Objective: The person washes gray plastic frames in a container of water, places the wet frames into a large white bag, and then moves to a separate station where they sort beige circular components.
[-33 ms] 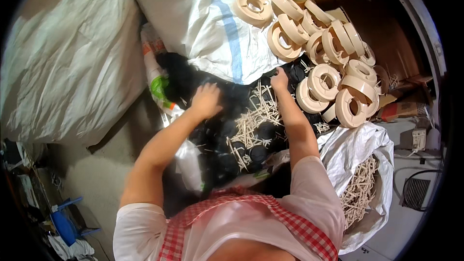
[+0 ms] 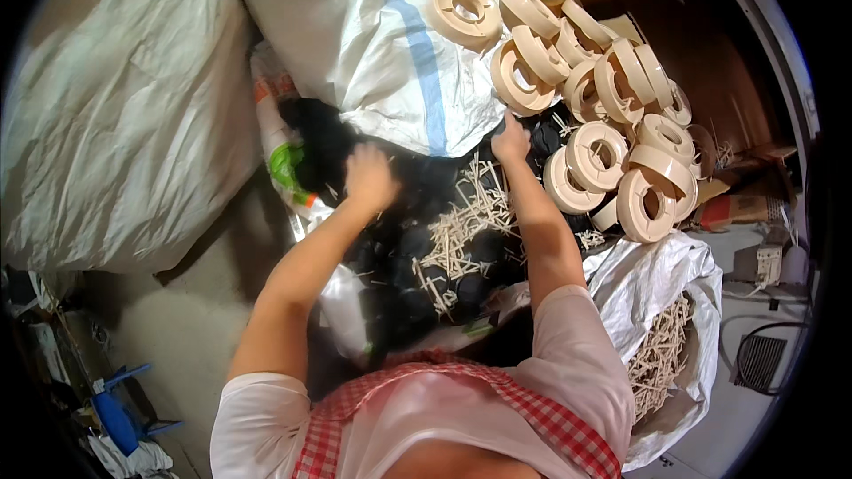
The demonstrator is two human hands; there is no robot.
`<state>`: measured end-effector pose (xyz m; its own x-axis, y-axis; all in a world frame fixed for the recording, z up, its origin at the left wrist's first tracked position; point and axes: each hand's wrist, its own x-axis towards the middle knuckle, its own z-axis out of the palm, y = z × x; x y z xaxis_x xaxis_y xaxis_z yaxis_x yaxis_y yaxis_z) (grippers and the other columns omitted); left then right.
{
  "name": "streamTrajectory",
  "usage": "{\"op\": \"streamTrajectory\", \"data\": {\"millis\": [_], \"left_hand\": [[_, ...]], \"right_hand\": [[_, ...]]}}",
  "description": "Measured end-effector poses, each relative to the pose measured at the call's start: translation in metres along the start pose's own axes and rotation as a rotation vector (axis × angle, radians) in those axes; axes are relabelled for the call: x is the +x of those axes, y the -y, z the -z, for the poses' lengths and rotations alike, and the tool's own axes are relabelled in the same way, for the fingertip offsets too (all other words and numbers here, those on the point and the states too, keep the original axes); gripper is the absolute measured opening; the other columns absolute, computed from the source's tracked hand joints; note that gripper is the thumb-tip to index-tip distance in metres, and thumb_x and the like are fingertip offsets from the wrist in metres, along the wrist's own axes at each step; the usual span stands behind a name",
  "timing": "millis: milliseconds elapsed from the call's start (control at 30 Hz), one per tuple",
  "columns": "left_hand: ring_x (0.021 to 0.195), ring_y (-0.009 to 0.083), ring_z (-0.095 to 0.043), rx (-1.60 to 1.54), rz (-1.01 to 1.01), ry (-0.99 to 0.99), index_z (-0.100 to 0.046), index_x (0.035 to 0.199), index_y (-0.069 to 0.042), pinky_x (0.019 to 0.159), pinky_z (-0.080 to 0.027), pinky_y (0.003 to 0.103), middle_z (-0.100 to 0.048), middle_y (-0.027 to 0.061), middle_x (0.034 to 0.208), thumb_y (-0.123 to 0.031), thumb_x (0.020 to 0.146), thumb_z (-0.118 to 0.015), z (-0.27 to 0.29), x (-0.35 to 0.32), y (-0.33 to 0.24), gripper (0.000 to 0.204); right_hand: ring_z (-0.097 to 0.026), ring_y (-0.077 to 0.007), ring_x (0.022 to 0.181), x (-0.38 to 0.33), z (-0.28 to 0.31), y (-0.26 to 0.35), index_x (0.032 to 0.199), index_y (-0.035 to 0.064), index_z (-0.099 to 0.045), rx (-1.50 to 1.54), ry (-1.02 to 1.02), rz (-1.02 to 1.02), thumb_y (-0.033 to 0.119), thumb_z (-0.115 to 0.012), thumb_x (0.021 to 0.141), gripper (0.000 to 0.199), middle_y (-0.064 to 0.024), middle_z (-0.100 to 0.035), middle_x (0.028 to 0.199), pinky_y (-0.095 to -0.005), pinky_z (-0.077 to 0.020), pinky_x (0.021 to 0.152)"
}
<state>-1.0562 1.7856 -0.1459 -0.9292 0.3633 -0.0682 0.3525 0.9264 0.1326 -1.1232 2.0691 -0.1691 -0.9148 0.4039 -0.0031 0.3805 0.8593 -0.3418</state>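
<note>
A pile of round black pieces [image 2: 484, 246] lies before me, with thin cream plastic sticks [image 2: 457, 235] scattered over it. My left hand [image 2: 371, 179] is over the left part of the black pile, its fingers smeared by motion. Farther right, my right hand [image 2: 510, 140] is closed at the pile's far edge, beside the hem of a white woven sack [image 2: 355, 62] with a blue stripe. What its fingers hold, if anything, cannot be made out. Cream plastic rings [image 2: 596, 156] are heaped just right of that hand.
A large white sack [image 2: 124, 115] bulges at the left. An open cardboard box [image 2: 701, 35] stands behind the rings. Right of me, a white bag [image 2: 706, 337] holds many cream sticks. A blue plastic object [image 2: 117, 417] is on the floor at lower left.
My left hand has shifted slightly left and is more blurred. My right hand has moved a little farther away, toward the sack's hem.
</note>
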Motion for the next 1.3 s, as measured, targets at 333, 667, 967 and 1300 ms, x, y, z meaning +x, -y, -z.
{"op": "streamTrajectory", "data": {"millis": [333, 667, 967, 1300], "left_hand": [[0.129, 0.0400, -0.024, -0.266, 0.315, -0.386, -0.029, 0.135, -0.003, 0.103, -0.021, 0.053, -0.024, 0.0250, 0.140, -0.037, 0.073, -0.064, -0.012, 0.103, 0.110, 0.078], [0.108, 0.0299, -0.054, -0.235, 0.379, 0.306, -0.056, 0.115, 0.000, 0.100, -0.028, 0.047, -0.058, 0.0195, 0.111, -0.066, 0.068, -0.054, 0.014, 0.117, 0.078, 0.081], [0.114, 0.0334, -0.050, -0.901, -0.172, 0.453, -0.043, 0.131, -0.012, 0.095, -0.040, 0.037, -0.049, 0.0213, 0.125, -0.053, 0.075, -0.063, -0.013, 0.047, -0.004, 0.072], [0.099, 0.0366, -0.056, -0.323, 0.073, 0.266, -0.037, 0.134, -0.020, 0.084, -0.046, 0.042, -0.058, 0.0187, 0.110, -0.038, 0.082, -0.054, 0.014, 0.078, 0.027, 0.058]], "right_hand": [[-0.022, -0.0361, 0.132, 0.123, 0.002, 0.050, 0.137, -0.0070, -0.012, 0.500, 0.068, 0.294, 0.055, -0.055, 0.079, 0.096, -0.0279, -0.023, 0.140, -0.0364, -0.0182, 0.107], [-0.042, -0.0391, 0.117, 0.105, 0.008, 0.037, 0.126, -0.0020, -0.040, 0.125, 0.196, 0.283, 0.050, -0.044, 0.087, 0.065, -0.0282, -0.046, 0.123, -0.0417, -0.0311, 0.098], [-0.059, -0.0251, 0.092, -0.016, 0.024, 0.007, 0.111, 0.0023, -0.057, 0.184, 1.008, 0.291, 0.048, -0.058, 0.081, 0.055, -0.0140, -0.062, 0.101, -0.0346, -0.0435, 0.082], [-0.044, -0.0343, 0.114, 0.050, 0.006, -0.020, 0.117, -0.0047, -0.046, -0.113, 0.071, 0.467, 0.032, -0.059, 0.083, 0.051, -0.0235, -0.046, 0.122, -0.0416, -0.0354, 0.094]]}}
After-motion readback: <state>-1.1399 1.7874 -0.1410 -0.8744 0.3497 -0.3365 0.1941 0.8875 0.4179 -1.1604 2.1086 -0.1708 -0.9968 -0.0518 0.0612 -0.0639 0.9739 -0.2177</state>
